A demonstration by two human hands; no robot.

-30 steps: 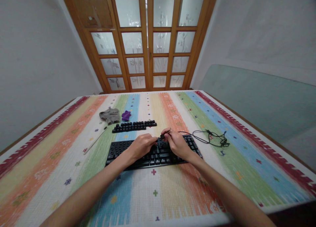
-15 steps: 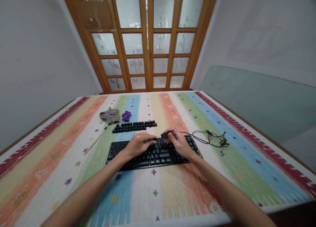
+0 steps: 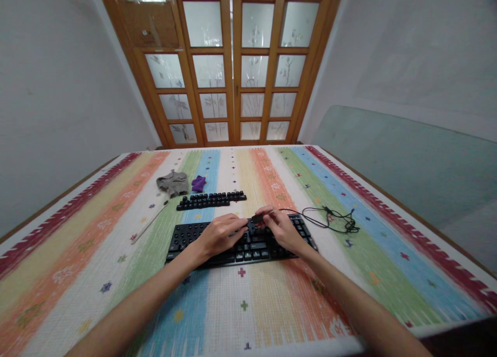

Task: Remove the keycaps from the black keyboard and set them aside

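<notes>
Where a gap showed half a second ago, the head view now has my left hand [image 3: 220, 233] nearly meeting the black piece [image 3: 257, 218] pinched in my right hand [image 3: 283, 231]. They reach in from seven and five o'clock, fingers bent, over the keyboard [image 3: 252, 255] at six; whether the left grips anything, I can't tell.

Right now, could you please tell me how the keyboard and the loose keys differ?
The keyboard is one long piece; the loose keys are small pieces in rows. The keyboard lies beneath the left hand and right hand; the loose keys sit beyond them, untouched. Both are black and on the tablecloth.
</notes>
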